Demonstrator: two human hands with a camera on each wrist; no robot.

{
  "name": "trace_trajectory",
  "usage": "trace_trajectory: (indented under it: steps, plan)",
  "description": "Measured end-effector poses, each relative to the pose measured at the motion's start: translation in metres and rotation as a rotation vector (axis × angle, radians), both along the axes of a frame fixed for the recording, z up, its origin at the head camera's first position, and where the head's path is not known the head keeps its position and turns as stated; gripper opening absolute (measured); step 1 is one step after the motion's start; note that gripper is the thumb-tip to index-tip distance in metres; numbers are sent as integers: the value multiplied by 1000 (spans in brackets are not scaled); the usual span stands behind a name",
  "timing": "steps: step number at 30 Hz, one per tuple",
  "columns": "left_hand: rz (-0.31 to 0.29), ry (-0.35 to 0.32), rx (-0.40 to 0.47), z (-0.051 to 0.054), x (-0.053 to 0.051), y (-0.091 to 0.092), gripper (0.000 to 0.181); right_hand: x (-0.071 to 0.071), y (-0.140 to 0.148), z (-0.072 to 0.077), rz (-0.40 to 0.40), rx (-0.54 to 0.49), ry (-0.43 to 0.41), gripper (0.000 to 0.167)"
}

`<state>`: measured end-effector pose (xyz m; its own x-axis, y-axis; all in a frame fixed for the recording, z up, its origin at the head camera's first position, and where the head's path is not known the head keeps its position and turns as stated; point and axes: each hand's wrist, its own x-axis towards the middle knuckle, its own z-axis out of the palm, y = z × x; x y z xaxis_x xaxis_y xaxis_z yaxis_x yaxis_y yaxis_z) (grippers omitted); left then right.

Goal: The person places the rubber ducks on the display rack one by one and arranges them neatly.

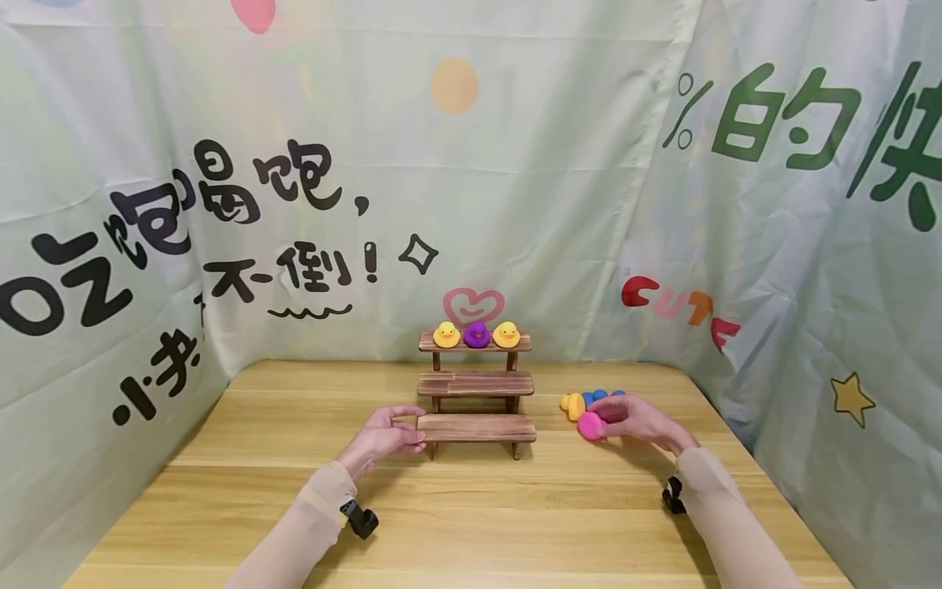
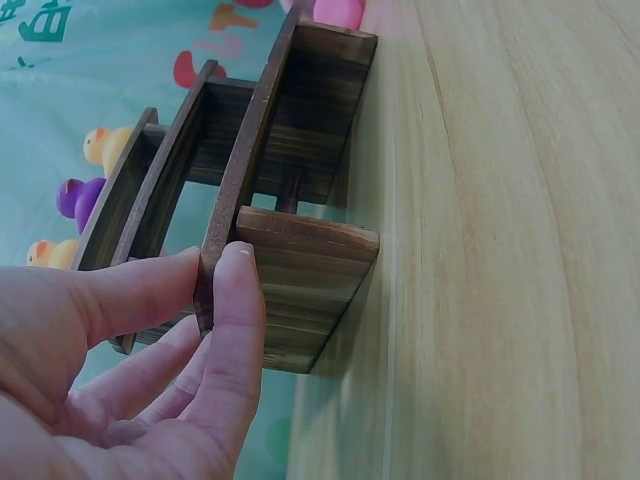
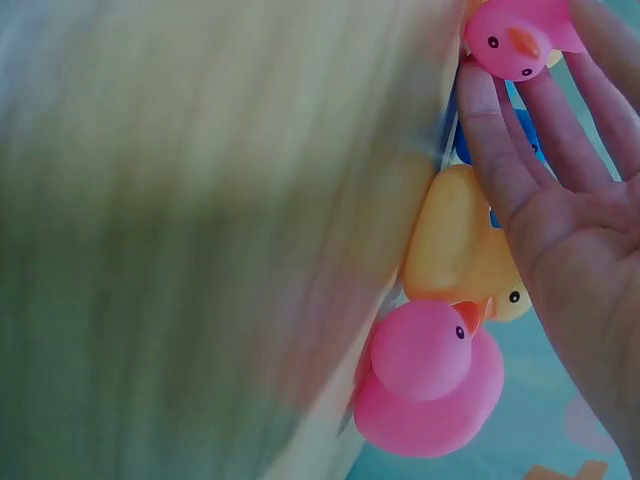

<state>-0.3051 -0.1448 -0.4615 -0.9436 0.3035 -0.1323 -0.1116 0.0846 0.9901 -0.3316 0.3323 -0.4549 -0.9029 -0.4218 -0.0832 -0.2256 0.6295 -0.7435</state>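
Observation:
Thumb and fingers of my left hand (image 1: pixel 386 438) pinch the left end of the lowest step of a three-step wooden stand (image 1: pixel 474 425). In the left wrist view, the thumb lies on one face of the board and the fingers on the other. On the top step sit a yellow duck (image 1: pixel 446 334), a purple duck (image 1: pixel 477 334) and another yellow duck (image 1: pixel 506 334). To the right of the stand, my right hand (image 1: pixel 639 419) holds a pink duck (image 3: pixel 520 42) at its fingertips. Yellow and blue ducks lie close behind that hand.
Another pink duck (image 3: pixel 430 380) and a yellow duck (image 3: pixel 455 245) sit near the right wrist. Blue ducks (image 1: pixel 599 396) are partly hidden by the right hand. Printed cloth (image 1: pixel 545 204) hangs behind and beside the wooden table (image 1: pixel 515 523).

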Motion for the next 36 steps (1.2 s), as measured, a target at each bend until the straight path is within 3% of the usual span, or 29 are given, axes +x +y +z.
trace_trajectory:
  steps: [9, 20, 27, 36]
  plan:
    - [6, 8, -15, -1, -1, 0, 50, -3, -2, -4, -37, -9, 2, 45]
    - [-2, 22, -15, -1, -1, 0, 49, 0, -6, 0, 12, -50, -36, 49]
    - [-10, 21, -12, -2, -1, -1, 49, 6, -4, 3, 0, -157, -53, 52]
    - [-3, 12, -13, 1, 1, 1, 50, 6, -8, 6, -104, -214, -5, 49]
